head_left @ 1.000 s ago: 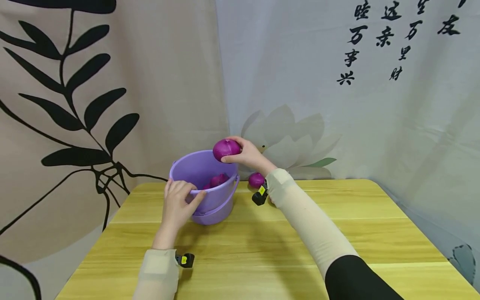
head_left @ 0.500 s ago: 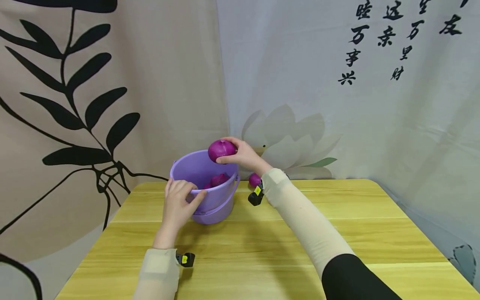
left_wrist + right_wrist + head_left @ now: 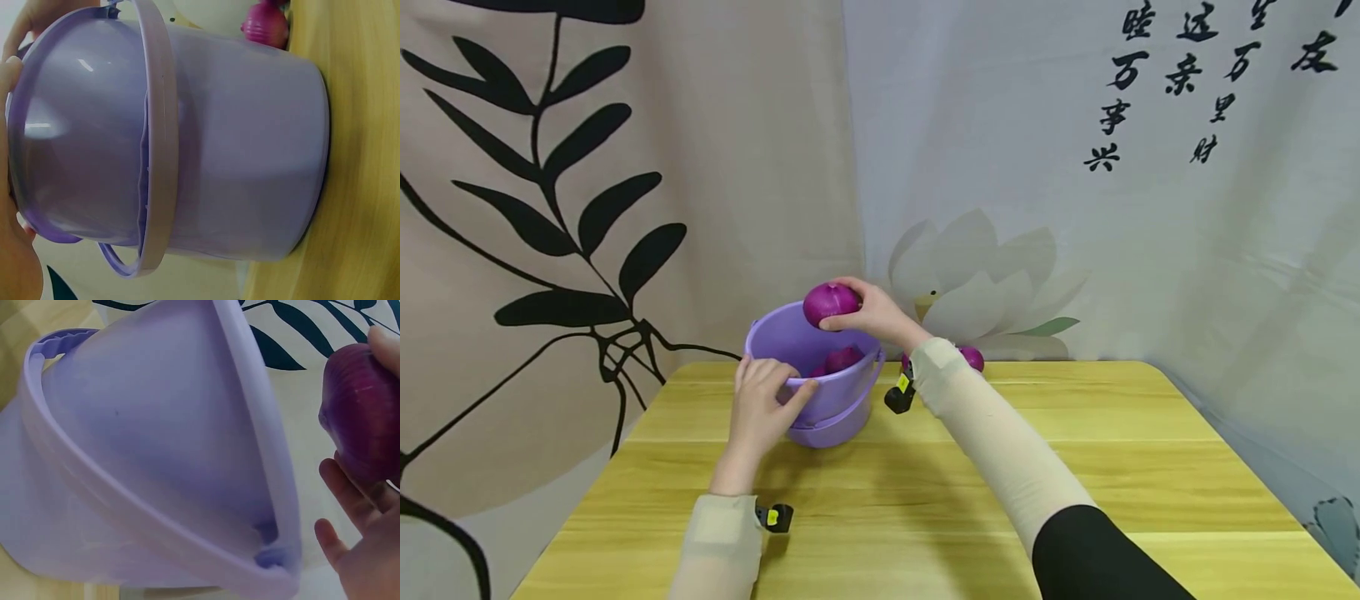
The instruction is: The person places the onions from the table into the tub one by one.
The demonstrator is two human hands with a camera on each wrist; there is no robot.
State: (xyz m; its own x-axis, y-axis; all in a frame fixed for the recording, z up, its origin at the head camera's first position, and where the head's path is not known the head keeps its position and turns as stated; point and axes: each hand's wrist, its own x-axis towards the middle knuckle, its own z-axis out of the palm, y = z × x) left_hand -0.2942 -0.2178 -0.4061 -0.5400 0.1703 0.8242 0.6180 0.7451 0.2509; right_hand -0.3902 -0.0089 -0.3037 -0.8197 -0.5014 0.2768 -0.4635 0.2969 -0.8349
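A purple plastic bucket stands on the table, its handle hanging down along the outside. My left hand grips the near left part of its rim, thumb on the outer side. Above the bucket's opening, my right hand holds a red onion between thumb and fingers. The right wrist view has this onion just beyond the rim, with some fingers spread below it. Inside the bucket lie more red onions, partly hidden by the wall.
On the wooden table, a red onion lies behind the right sleeve, at the far edge. Another onion shows only as a sliver beside the right wrist's camera. A printed cloth hangs right behind the table.
My right hand has carried the onion leftward, further over the bucket's opening. An onion behind the right sleeve has come into view. The left hand keeps its grip on the rim.
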